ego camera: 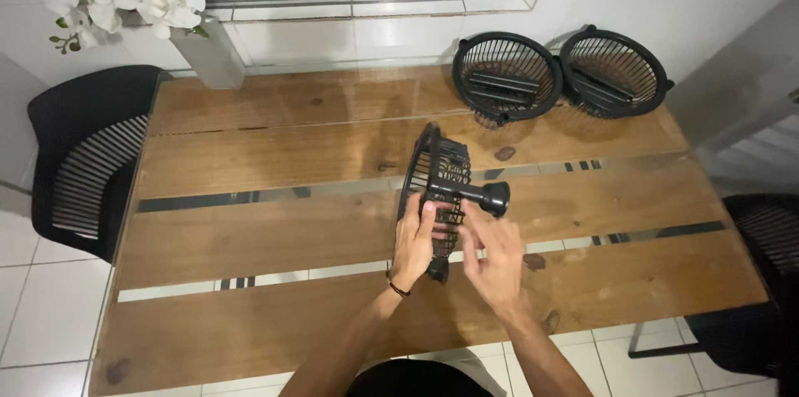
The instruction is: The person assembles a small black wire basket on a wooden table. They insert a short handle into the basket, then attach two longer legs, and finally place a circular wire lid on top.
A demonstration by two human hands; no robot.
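Gripping the black fan grille upright with our left hand, we keep its knobbed stem pointing right, above our half-open right hand.

Single head cam, looking steeply down over the near edge of the wooden worktop, facing the window wall beyond its far edge; close range, whole worktop in frame.

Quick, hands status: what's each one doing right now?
Left hand: gripping the black fan grille.
Right hand: open, fingers at the grille's rear; grip cannot be told.
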